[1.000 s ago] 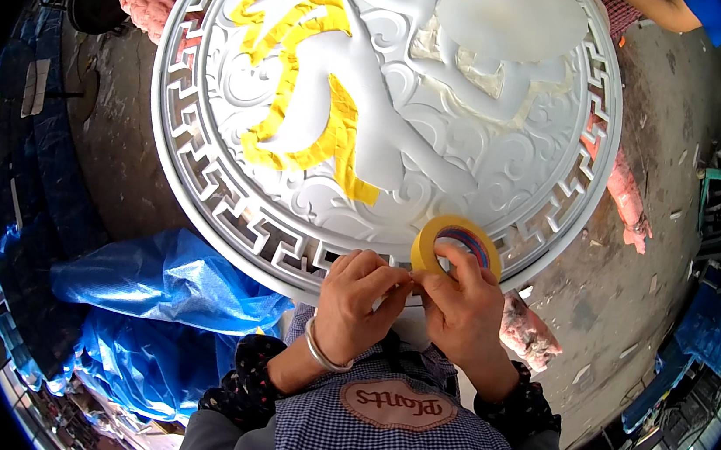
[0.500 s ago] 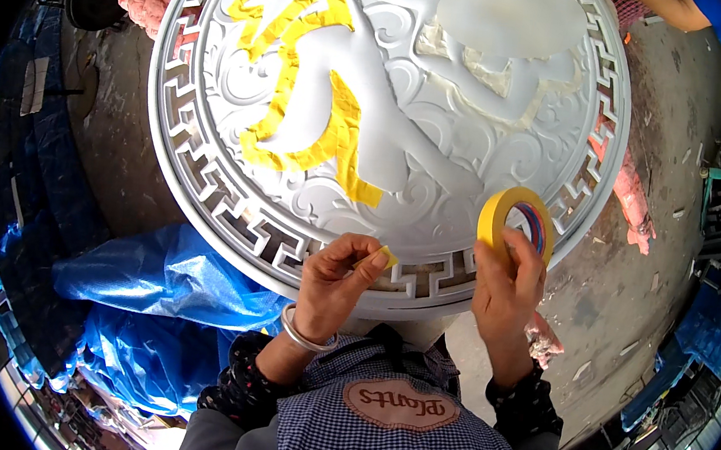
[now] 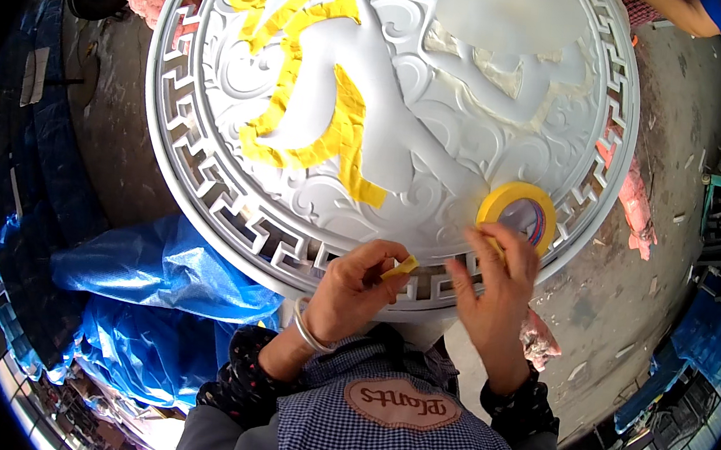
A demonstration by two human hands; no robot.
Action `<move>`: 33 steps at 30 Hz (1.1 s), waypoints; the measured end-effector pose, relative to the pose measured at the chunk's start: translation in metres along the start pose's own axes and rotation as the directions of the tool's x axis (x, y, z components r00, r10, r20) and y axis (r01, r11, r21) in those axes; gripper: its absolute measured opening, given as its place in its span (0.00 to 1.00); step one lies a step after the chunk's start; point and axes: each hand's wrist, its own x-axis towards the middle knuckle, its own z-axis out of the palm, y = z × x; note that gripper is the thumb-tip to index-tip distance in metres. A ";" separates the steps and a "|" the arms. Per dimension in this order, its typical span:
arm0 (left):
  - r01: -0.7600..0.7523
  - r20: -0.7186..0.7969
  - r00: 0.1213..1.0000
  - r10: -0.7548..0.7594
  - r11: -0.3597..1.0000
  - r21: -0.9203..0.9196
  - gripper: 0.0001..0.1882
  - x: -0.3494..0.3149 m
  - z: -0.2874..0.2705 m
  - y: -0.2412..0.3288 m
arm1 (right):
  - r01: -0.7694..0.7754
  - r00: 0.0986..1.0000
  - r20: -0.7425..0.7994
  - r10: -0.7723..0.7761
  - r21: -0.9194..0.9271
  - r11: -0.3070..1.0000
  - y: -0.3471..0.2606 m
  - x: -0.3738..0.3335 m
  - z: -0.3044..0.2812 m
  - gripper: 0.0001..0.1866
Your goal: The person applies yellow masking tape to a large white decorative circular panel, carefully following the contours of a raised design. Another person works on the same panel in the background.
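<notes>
A big round grey-white relief panel (image 3: 379, 104) with a fretwork rim lies before me. Strips of yellow masking tape (image 3: 348, 131) follow the edges of a raised figure at its left. Over the near rim, my left hand (image 3: 349, 292) pinches a short, folded-looking piece of yellow tape (image 3: 403, 267). The yellow tape roll (image 3: 518, 191) lies on the panel's near right part. My right hand (image 3: 496, 310) is at the roll's near edge, its thumb and fingers apart; the fingers cover part of the roll.
Crumpled blue plastic sheeting (image 3: 167, 271) is at the left below the panel. Pink wrapped pieces (image 3: 639, 206) stick out from under the panel on both sides. Another person's arm (image 3: 686, 11) shows at the far right. Scraps dot the concrete floor (image 3: 610, 313).
The tape roll, held up in my right hand before, now lies flatter on the panel, and that hand's fingers have spread. My left hand has moved right with its tape piece.
</notes>
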 end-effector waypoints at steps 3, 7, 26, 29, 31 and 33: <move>-0.003 0.020 1.000 0.003 1.000 0.008 0.15 0.001 0.001 0.004 | -0.179 0.980 0.170 0.104 0.526 0.831 -0.016 0.003 0.014 0.17; -0.044 0.080 0.996 0.033 0.990 0.135 0.16 0.002 -0.007 0.010 | -0.429 0.903 0.351 0.246 0.727 0.536 -0.020 -0.004 0.032 0.09; -0.173 -0.397 0.872 0.285 0.940 0.294 0.08 0.046 -0.011 -0.013 | -0.451 0.864 0.203 0.461 0.721 0.526 -0.025 0.022 0.077 0.05; -0.181 -0.410 0.821 0.396 0.863 0.471 0.08 0.052 -0.007 -0.004 | -0.451 0.872 0.175 0.457 0.647 0.614 -0.023 0.028 0.080 0.05; -0.131 -0.429 0.831 0.356 0.873 0.471 0.08 0.054 -0.007 -0.003 | -0.434 0.884 0.139 0.447 0.603 0.670 -0.023 0.031 0.082 0.05; -0.115 -0.424 0.819 0.386 0.835 0.538 0.08 0.058 -0.006 -0.008 | -0.424 0.888 0.108 0.448 0.570 0.704 -0.024 0.034 0.086 0.05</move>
